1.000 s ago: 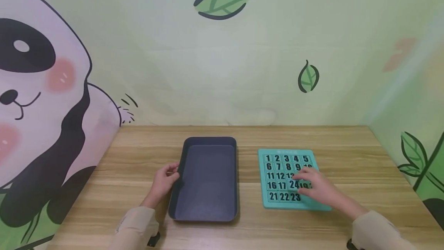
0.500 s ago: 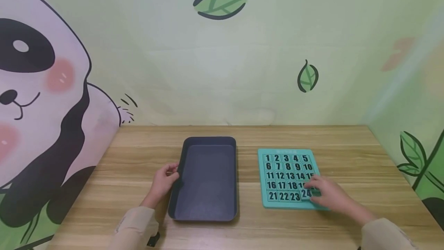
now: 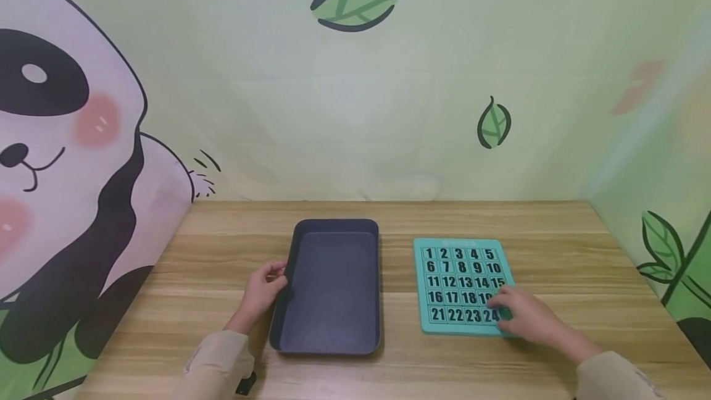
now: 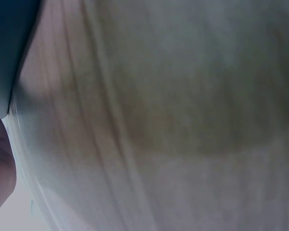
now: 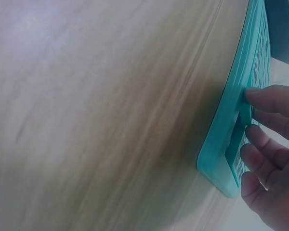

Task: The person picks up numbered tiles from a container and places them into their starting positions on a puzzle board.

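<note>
A teal number board (image 3: 422, 289) lies on the table at the right, with rows of square tiles numbered in black. My right hand (image 3: 530, 316) is at its near right corner and pinches the 24 tile (image 3: 491, 315) between thumb and fingers, at the bottom row beside 23. In the right wrist view, the fingertips (image 5: 253, 94) are right at the board's edge, with an open slot in the frame below them. My left hand (image 3: 263, 292) holds the left rim of a dark blue-grey rectangular tray (image 3: 333, 289), whose inside is bare.
The wood-grain table (image 3: 400, 369) reaches back to a green wall (image 3: 266, 110) printed with leaves and a panda. Beige sleeves (image 3: 219, 357) cover both forearms. The tray stands left of the board, with a strip of table between them.
My right hand has carried the 24 tile right and toward me, from over the board's middle down into the bottom row beside 23. The left hand and tray have stayed still.
</note>
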Motion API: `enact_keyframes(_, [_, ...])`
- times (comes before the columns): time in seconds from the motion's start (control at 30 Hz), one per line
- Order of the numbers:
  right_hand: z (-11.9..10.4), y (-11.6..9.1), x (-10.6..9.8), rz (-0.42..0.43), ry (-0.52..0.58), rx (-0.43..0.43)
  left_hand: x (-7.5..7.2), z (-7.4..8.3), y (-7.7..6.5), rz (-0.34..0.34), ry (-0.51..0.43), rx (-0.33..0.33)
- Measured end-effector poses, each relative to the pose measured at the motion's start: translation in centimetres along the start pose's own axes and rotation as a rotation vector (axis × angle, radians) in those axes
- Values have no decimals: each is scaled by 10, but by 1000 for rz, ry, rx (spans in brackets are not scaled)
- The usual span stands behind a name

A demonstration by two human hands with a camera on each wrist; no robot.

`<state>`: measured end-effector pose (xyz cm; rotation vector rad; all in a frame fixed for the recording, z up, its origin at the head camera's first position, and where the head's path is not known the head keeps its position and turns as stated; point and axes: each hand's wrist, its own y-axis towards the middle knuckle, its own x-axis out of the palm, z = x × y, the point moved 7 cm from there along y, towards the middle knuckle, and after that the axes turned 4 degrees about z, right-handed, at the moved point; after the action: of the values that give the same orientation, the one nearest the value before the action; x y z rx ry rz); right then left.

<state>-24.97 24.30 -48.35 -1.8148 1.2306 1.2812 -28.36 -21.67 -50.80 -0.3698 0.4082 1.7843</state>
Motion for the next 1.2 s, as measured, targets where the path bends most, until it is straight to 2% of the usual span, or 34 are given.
enact_keyframes(0.03, [-1, 0, 0, -3, -8, 3, -1, 0, 0, 6, -30, 38])
enact_keyframes(0.13, [-3, -1, 0, -12, -36, 4, -2, 1, -1, 8, -50, 59])
enact_keyframes(0.23, [-5, -1, 0, -8, -74, -5, -1, 0, -1, 2, -41, 24])
enact_keyframes(0.27, [-5, -1, 0, -7, -85, -8, 0, 0, -2, -6, -12, -15])
enact_keyframes(0.37, [-6, 0, 0, -2, -108, -21, 1, 1, -2, -14, 17, -56])
enact_keyframes(0.53, [-5, 5, -10, 25, -84, -36, 2, 1, -1, -23, 35, -68])
enact_keyframes(0.73, [2, 17, -34, 92, 15, 18, 4, 0, 0, -23, 27, -41])
enact_keyframes(0.93, [16, 21, -41, 148, 25, 47, 6, 5, -2, -33, 45, -17])
enact_keyframes(1.1, [28, 22, -53, 208, 25, 60, 2, 7, -5, -72, 109, 18])
enact_keyframes(1.2, [37, 24, -68, 286, -8, 67, -8, 9, -2, -74, 187, 61])
